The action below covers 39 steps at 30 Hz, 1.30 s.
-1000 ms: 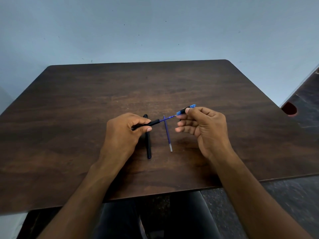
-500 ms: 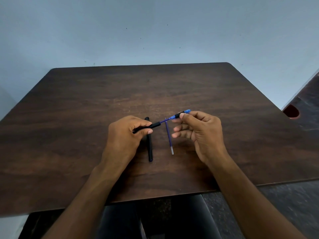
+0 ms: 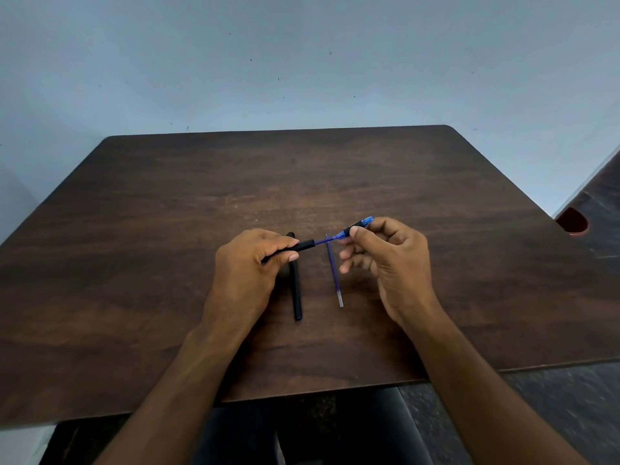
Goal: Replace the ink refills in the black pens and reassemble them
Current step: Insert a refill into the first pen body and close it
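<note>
My left hand (image 3: 250, 266) grips a black pen barrel (image 3: 303, 246) just above the table. A thin blue refill (image 3: 323, 240) sticks out of the barrel's right end toward my right hand (image 3: 389, 263), which pinches the black and blue tip piece (image 3: 360, 224) on the refill's far end. On the table under my hands lie a second black pen (image 3: 296, 290) and a loose blue refill (image 3: 334, 276) with a clear end, side by side, both pointing away from me.
The dark wooden table (image 3: 167, 229) stands against a pale blue wall. A second dark surface with a red round object (image 3: 572, 221) is at the far right. My legs show below the table's near edge.
My right hand has drawn closer to the left, and less of the blue refill shows between barrel and tip piece. The camera has tilted a little.
</note>
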{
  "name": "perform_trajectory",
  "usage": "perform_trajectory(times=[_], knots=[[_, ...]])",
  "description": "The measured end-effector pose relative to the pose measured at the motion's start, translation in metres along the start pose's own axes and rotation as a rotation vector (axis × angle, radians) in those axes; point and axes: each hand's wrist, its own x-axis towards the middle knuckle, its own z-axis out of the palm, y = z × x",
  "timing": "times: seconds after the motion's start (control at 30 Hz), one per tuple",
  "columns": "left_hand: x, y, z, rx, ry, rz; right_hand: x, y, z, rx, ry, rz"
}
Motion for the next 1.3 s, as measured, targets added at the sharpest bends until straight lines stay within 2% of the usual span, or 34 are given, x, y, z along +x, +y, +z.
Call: perform_trajectory(times=[0.3,0.93,1.17,1.3], knots=[[-0.0030,0.0035,-0.0007,0.064,0.009,0.084,-0.0025,-0.0031,0.0027,0.095,-0.074,-0.027],[-0.0057,0.0040,-0.0020,0.106,0.010,0.129,-0.0045,0.0060,0.0041,-0.206,-0.123,-0.055],[-0.0054,0.0049,-0.0012,0.090,0.008,0.136,-0.0059,0.0034,0.0051,-0.133,-0.116,-0.031],[-0.0048,0.0031,-0.0007,0.112,0.006,0.140,-0.0049,0.0037,0.0054,-0.177,-0.125,-0.019]])
